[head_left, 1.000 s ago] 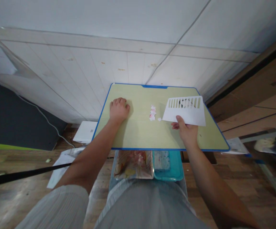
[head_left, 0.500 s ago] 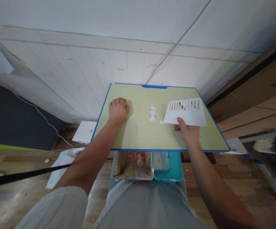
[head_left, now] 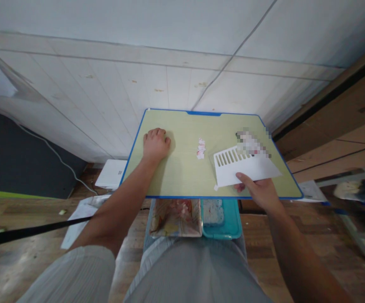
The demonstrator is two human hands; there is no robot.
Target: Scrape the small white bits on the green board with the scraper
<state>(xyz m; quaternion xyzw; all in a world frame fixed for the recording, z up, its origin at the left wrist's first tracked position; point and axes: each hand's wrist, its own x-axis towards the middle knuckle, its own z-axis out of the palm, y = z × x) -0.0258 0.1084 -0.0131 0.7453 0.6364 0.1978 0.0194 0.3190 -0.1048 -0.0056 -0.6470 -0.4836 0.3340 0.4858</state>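
Head view, one moment: a white slotted plastic card point(head_left: 244, 168), flat and roughly trapezoid, with a row of narrow slits along its far edge, lies low over the right half of the desk point(head_left: 182, 181). Its long axis runs left to right, tilted slightly so the left end sits nearer the person. The right hand point(head_left: 260, 191) holds it at the near edge, thumb on top and fingers beneath, pinching the card; the hand sits over the desk's near blue rim. The card therefore extends away from and to the left of the right hand's fingers. A small heap of pink-and-white scraps point(head_left: 200, 149) lies mid-desk, just left of the card's left end and apart from it; one stray white fleck point(head_left: 215, 187) rests by the card's near left corner. The left hand point(head_left: 155, 144) rests on the desk's left part, fingers curled into a loose fist, holding nothing visible, well apart from the scraps. The right hand is the nearer to the scraps by way of the card. Below the desk's near edge sit a patterned tray point(head_left: 176, 219) and a teal tray point(head_left: 223, 219), side by side and touching.
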